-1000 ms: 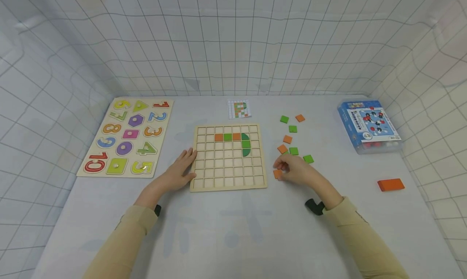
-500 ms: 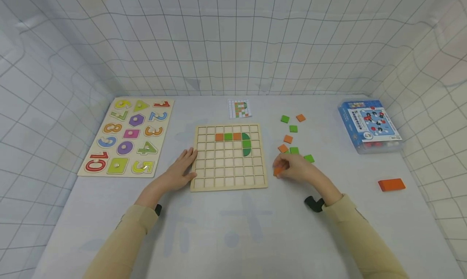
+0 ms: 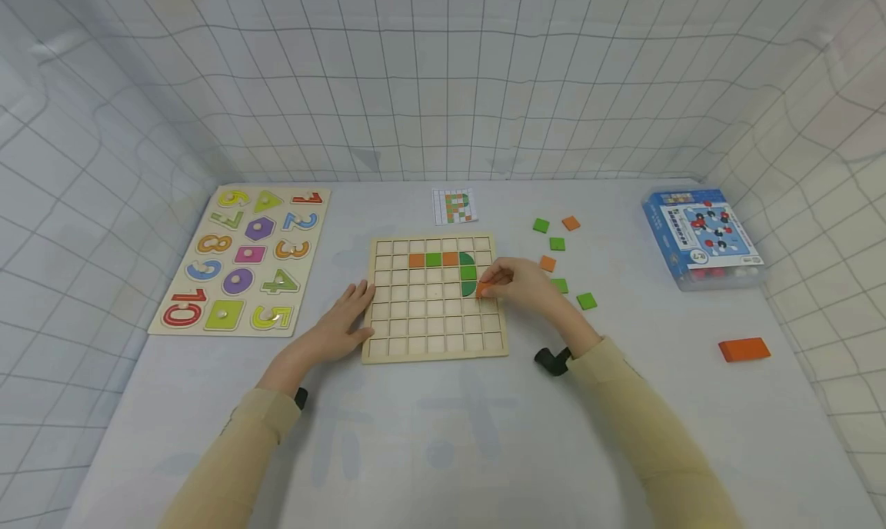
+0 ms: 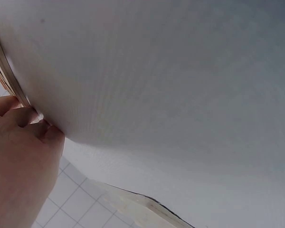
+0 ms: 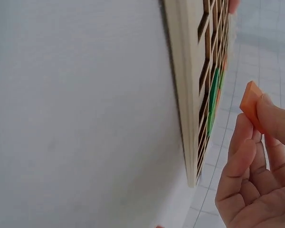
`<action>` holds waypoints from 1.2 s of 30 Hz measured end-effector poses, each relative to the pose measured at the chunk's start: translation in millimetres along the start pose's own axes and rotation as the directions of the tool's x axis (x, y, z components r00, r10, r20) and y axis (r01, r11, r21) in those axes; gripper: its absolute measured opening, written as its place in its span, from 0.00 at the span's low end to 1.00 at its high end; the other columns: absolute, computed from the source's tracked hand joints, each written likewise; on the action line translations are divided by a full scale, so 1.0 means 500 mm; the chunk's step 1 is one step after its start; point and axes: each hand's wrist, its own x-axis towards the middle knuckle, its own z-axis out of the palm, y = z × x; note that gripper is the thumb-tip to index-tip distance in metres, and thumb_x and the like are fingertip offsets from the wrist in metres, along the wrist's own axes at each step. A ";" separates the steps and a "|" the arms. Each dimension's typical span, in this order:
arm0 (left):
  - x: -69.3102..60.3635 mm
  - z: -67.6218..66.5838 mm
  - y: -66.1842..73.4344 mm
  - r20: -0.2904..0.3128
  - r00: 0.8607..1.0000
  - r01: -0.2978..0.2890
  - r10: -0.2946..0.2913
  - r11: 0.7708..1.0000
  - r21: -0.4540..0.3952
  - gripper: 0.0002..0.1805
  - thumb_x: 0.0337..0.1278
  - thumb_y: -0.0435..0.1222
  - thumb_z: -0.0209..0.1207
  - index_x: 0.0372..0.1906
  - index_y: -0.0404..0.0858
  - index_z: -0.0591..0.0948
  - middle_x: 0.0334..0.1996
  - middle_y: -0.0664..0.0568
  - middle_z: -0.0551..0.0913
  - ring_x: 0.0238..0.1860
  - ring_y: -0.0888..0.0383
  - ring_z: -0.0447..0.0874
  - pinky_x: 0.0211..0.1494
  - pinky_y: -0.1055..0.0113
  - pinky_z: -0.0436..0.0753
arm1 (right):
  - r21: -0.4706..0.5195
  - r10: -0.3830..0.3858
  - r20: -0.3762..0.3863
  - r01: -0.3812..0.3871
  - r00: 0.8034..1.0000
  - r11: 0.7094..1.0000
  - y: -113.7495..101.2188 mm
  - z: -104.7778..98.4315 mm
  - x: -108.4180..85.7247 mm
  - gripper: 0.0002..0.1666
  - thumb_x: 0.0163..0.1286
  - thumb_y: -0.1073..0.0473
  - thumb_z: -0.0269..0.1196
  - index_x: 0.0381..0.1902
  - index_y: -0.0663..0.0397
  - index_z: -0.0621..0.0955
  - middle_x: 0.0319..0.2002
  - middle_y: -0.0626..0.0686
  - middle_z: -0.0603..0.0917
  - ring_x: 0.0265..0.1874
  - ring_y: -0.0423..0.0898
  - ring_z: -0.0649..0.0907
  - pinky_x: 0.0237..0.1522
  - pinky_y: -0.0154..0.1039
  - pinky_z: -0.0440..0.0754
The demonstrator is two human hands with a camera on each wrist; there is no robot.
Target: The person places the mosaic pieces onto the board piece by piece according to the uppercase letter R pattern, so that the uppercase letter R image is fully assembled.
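Observation:
In the head view my right hand (image 3: 527, 284) pinches an orange square tile (image 3: 484, 289) between thumb and fingers, over the right side of a wooden grid board (image 3: 415, 347). The right wrist view shows this tile (image 5: 251, 100) held apart from the board. My left hand (image 3: 339, 325) rests on the table, fingers spread and touching the board's left edge. Set in the board are an orange tile (image 3: 416, 260), a green tile (image 3: 433, 260), another orange tile (image 3: 450, 259), and at the right a green square (image 3: 467, 272) between two dark green rounded pieces.
Loose green tiles (image 3: 586, 301) and orange tiles (image 3: 571, 223) lie right of the board. A pattern card (image 3: 454, 207) is behind it. A number puzzle (image 3: 231, 264) lies at left; a blue box (image 3: 702, 237) and an orange block (image 3: 744, 350) are at right.
My right hand picked up an orange tile from the table right of the board and carried it left and away from me, over the board. My left hand stayed put.

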 end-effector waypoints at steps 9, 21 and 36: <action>-0.001 0.001 -0.001 -0.004 1.000 -0.004 0.004 1.000 0.004 0.40 0.70 0.34 0.53 0.77 0.28 0.46 0.78 0.31 0.39 0.78 0.33 0.31 0.78 0.37 0.40 | 0.032 -0.016 -0.032 0.017 0.999 0.999 -0.038 0.039 0.053 0.12 0.62 0.56 0.71 0.41 0.53 0.83 0.40 0.52 0.86 0.39 0.46 0.83 0.44 0.38 0.81; 0.001 0.000 0.001 -0.008 1.000 -0.023 0.023 1.000 0.003 0.40 0.69 0.35 0.54 0.77 0.27 0.47 0.77 0.30 0.41 0.77 0.32 0.32 0.77 0.36 0.41 | -0.107 0.004 0.025 -0.002 1.000 0.994 -0.064 0.068 0.074 0.06 0.65 0.60 0.68 0.39 0.54 0.85 0.38 0.51 0.87 0.38 0.45 0.83 0.42 0.37 0.80; 0.003 0.000 -0.004 -0.003 1.000 -0.007 0.007 1.000 0.016 0.40 0.70 0.34 0.54 0.77 0.28 0.46 0.78 0.31 0.40 0.78 0.33 0.31 0.78 0.36 0.40 | -0.242 -0.019 0.023 0.024 1.000 0.970 -0.080 0.084 0.074 0.05 0.64 0.61 0.69 0.37 0.56 0.86 0.37 0.52 0.86 0.35 0.45 0.80 0.36 0.34 0.78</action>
